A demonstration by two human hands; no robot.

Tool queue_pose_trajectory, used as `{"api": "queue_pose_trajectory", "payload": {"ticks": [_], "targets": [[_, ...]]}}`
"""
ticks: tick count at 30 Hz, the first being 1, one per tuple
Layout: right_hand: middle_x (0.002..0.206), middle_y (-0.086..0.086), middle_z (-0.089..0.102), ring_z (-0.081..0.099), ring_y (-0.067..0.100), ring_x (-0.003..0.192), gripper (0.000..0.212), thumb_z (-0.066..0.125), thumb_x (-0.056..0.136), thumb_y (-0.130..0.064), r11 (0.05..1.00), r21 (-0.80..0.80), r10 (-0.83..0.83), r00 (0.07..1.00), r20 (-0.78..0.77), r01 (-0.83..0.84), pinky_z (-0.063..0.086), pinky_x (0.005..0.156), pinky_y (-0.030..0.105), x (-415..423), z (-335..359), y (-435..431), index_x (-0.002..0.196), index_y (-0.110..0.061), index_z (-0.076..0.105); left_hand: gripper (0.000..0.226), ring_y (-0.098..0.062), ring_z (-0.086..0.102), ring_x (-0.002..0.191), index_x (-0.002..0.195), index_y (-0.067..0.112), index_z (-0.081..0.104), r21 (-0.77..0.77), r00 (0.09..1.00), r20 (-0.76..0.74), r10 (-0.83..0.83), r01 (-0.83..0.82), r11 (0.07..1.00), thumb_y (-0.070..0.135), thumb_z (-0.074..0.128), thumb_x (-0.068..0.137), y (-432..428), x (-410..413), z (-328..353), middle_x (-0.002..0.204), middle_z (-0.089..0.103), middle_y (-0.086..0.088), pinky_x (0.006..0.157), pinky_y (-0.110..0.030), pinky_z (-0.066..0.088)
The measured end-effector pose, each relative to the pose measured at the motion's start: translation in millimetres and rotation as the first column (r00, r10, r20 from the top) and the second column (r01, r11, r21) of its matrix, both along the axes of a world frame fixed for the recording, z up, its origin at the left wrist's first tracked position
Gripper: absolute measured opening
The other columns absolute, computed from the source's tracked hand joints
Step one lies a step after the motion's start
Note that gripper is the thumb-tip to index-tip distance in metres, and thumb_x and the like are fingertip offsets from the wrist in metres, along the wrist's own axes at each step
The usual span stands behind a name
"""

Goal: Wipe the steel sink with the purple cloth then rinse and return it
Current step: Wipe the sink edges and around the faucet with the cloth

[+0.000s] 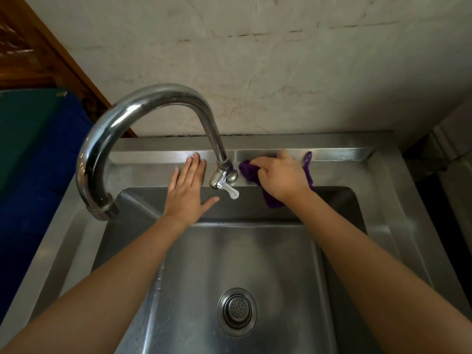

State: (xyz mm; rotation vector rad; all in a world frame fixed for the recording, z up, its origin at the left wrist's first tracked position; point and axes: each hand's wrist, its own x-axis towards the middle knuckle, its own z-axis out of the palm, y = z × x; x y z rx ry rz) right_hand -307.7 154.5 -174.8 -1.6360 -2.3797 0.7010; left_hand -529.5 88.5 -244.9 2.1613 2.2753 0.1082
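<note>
Head view: right hand (279, 175) bunches purple cloth (249, 171) against back ledge of steel sink (339, 175), just right of tap base (224, 175). Cloth wadded under fingers, loose tail trailing toward basin edge, thin strip showing beyond hand. Left hand (187, 189) flat, fingers straight, pressed on ledge left of tap, holding nothing. Cloth lies right of faucet (143, 103); right hand alone on it. Unwiped ledge runs rightward, along its long axis. No water running.
</note>
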Motion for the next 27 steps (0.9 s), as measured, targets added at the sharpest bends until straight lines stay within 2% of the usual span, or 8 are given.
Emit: {"api": "queue_pose_trajectory", "payload": {"ticks": [4, 7, 13, 15, 17, 19, 22, 27], "targets": [[0.120, 0.011, 0.053, 0.049, 0.028, 0.104, 0.037, 0.038, 0.095, -0.020, 0.993, 0.050, -0.102, 0.994, -0.037, 0.103, 0.041, 0.094, 0.037, 16, -1, -11, 0.126, -0.032, 0.055, 0.094, -0.014, -0.003, 0.145, 0.150, 0.014, 0.010, 0.018, 1.000, -0.005, 0.005, -0.005, 1.000, 0.057, 0.057, 0.080, 0, 1, -2, 0.159, 0.001, -0.003, 0.119, -0.039, 0.001], [0.119, 0.006, 0.056, 0.043, 0.026, 0.108, 0.039, 0.040, 0.093, -0.015, 0.997, 0.064, -0.033, 0.998, -0.054, 0.036, 0.034, 0.096, 0.034, 4, 0, -11, 0.127, -0.027, 0.054, 0.095, -0.015, -0.004, 0.145, 0.150, 0.014, 0.009, 0.017, 1.000, -0.010, 0.010, -0.010, 1.000, 0.056, 0.058, 0.080, 0, 1, -2, 0.159, 0.000, -0.004, 0.118, -0.039, 0.000], [0.125, -0.004, 0.059, 0.037, 0.019, 0.102, 0.043, 0.035, 0.092, -0.016, 0.993, -0.015, 0.113, 0.992, -0.053, -0.114, 0.030, 0.093, 0.034, -26, -8, 11, 0.127, -0.033, 0.051, 0.095, -0.015, -0.002, 0.145, 0.149, 0.014, 0.009, 0.028, 1.000, -0.017, 0.020, -0.020, 0.999, 0.055, 0.059, 0.079, 1, 2, -4, 0.159, 0.002, -0.004, 0.118, -0.039, 0.001], [0.115, -0.008, 0.057, 0.035, 0.017, 0.100, 0.042, 0.034, 0.092, -0.016, 0.993, -0.026, 0.116, 0.990, -0.079, -0.119, 0.031, 0.093, 0.034, -24, -6, 10, 0.128, -0.032, 0.051, 0.095, -0.015, -0.002, 0.146, 0.149, 0.014, 0.009, 0.032, 1.000, -0.018, 0.015, -0.015, 0.999, 0.056, 0.058, 0.080, 1, 1, -4, 0.159, 0.002, -0.004, 0.118, -0.039, 0.001], [0.106, -0.009, 0.050, 0.037, 0.020, 0.105, 0.040, 0.037, 0.093, -0.016, 0.997, -0.019, 0.069, 0.989, -0.128, -0.072, 0.032, 0.094, 0.035, -15, -6, 3, 0.127, -0.030, 0.052, 0.095, -0.015, -0.002, 0.146, 0.150, 0.014, 0.009, 0.021, 1.000, -0.011, 0.001, 0.000, 1.000, 0.057, 0.057, 0.080, 1, 2, -3, 0.159, 0.001, -0.004, 0.118, -0.039, 0.000], [0.117, -0.007, 0.057, 0.040, 0.022, 0.107, 0.038, 0.039, 0.091, -0.019, 0.998, 0.061, 0.018, 0.991, -0.133, -0.010, 0.032, 0.093, 0.036, -5, -13, -5, 0.125, -0.030, 0.053, 0.097, -0.016, -0.003, 0.146, 0.150, 0.013, 0.009, 0.011, 1.000, -0.002, -0.008, 0.008, 1.000, 0.059, 0.058, 0.079, -1, 1, -1, 0.159, 0.000, -0.004, 0.118, -0.039, 0.000], [0.127, -0.004, 0.057, 0.044, 0.023, 0.110, 0.035, 0.041, 0.091, -0.021, 0.976, 0.171, -0.112, 0.985, -0.128, 0.133, 0.032, 0.095, 0.036, 23, -24, -14, 0.123, -0.029, 0.053, 0.102, -0.017, -0.002, 0.146, 0.149, 0.011, 0.011, 0.009, 0.999, 0.023, -0.022, 0.022, 1.000, 0.061, 0.060, 0.075, 0, 0, 1, 0.159, 0.001, -0.005, 0.118, -0.038, -0.001], [0.136, 0.002, 0.048, 0.043, 0.028, 0.114, 0.038, 0.039, 0.092, -0.023, 0.951, 0.212, -0.240, 0.970, 0.045, 0.225, 0.034, 0.099, 0.042, 50, -30, -22, 0.128, -0.020, 0.047, 0.105, -0.015, -0.011, 0.145, 0.149, 0.012, 0.001, -0.040, 0.999, 0.030, -0.017, 0.018, 0.999, 0.066, 0.054, 0.076, 0, 0, 4, 0.159, -0.008, -0.003, 0.118, -0.038, -0.005]]}}
